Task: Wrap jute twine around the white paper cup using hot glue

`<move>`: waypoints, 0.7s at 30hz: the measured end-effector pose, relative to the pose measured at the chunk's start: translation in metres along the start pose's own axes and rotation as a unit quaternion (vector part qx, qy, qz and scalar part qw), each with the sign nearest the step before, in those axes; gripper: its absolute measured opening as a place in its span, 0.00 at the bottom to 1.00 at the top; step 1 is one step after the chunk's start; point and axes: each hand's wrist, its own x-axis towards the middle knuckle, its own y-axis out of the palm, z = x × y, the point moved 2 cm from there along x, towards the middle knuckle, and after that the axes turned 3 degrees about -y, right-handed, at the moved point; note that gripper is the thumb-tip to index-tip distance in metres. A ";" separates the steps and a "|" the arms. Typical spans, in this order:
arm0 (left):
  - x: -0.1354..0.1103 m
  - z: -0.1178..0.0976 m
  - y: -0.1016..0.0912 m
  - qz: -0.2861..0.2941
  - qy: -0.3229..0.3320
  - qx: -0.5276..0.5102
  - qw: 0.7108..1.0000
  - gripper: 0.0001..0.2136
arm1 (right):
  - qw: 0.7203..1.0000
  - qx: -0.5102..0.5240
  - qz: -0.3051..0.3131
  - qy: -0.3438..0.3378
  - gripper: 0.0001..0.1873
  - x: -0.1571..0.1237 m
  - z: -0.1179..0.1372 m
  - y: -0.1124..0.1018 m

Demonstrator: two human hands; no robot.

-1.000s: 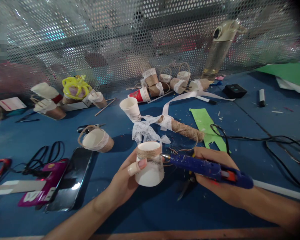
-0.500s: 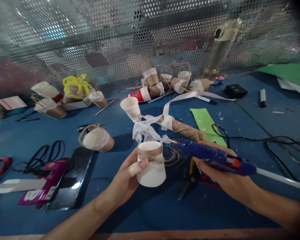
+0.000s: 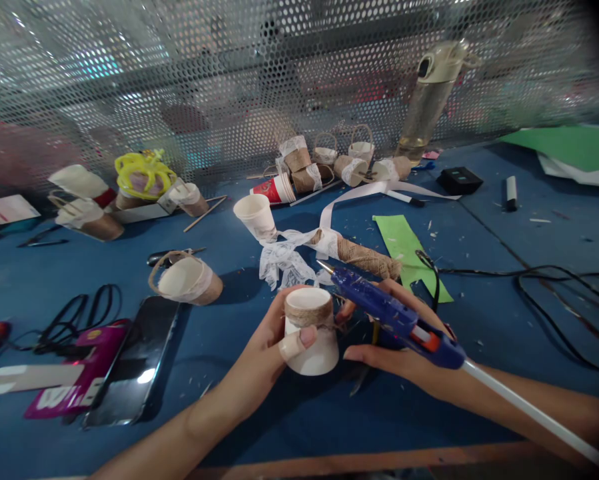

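My left hand [image 3: 264,337] is wrapped round a white paper cup [image 3: 315,358], thumb across its side. The cup stands narrow end up in the hand, with brown twine [image 3: 306,316] wound round its upper part. My right hand [image 3: 404,360] grips a blue glue gun [image 3: 379,305], its metal tip pointing up and left above the cup. The right fingers are close to the cup's right side, near the twine; whether they pinch it I cannot tell. Behind the cup lie crumpled white lace [image 3: 286,261] and a roll of twine [image 3: 366,258].
A twine-covered cup with handle [image 3: 192,280], a phone [image 3: 134,360] and a purple packet [image 3: 74,377] lie left. An open white cup [image 3: 256,215] stands behind. Green paper [image 3: 396,237] and a black cable [image 3: 484,271] lie right; a bottle [image 3: 426,107] stands by the mesh wall.
The cup has shifted slightly right in my left hand. My right hand has come closer to it, fingers now beside the twine, and the glue gun has tilted with its tip higher.
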 end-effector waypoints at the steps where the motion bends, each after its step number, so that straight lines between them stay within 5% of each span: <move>1: 0.001 0.001 0.000 0.001 0.003 0.006 1.000 0.24 | 1.000 0.004 -0.001 0.003 0.22 0.000 0.000 0.001; 13: 0.001 0.002 -0.002 0.002 0.002 0.038 0.999 0.23 | 0.997 0.010 -0.072 0.010 0.08 -0.003 -0.008 0.004; 21: 0.003 0.002 0.000 0.017 -0.019 0.003 1.000 0.22 | 0.995 0.024 -0.031 0.094 0.08 0.004 0.003 -0.001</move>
